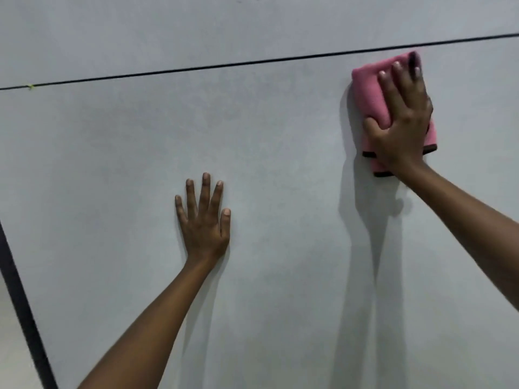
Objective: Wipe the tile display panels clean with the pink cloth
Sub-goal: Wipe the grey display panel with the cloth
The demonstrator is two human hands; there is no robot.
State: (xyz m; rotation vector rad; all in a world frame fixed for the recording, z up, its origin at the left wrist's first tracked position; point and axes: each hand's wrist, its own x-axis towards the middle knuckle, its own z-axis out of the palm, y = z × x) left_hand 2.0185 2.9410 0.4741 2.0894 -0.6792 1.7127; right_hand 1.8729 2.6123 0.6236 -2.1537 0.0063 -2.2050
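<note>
The left forearm (146, 327) is reaching up from the bottom edge of the view, nearest the camera, and the left hand (203, 223) is lying flat against the lower grey tile panel (280, 192), fingers straight and spread, gripping nothing, roughly midway across the panel. The right hand (404, 119) is pressing the folded pink cloth (370, 94) against the same panel close to its upper edge, toward the right side; the fingers are lying extended over the cloth while the thumb is curling round its left fold, so the hand is holding it. The cloth's dark-trimmed hems are showing below the palm. A thin dark seam (252, 63) is running just above the cloth, separating this panel from the upper panel (224, 23). A dark frame strip (19, 304) is bordering the lower panel's left edge. Shadows of both arms are falling on the panel.
</note>
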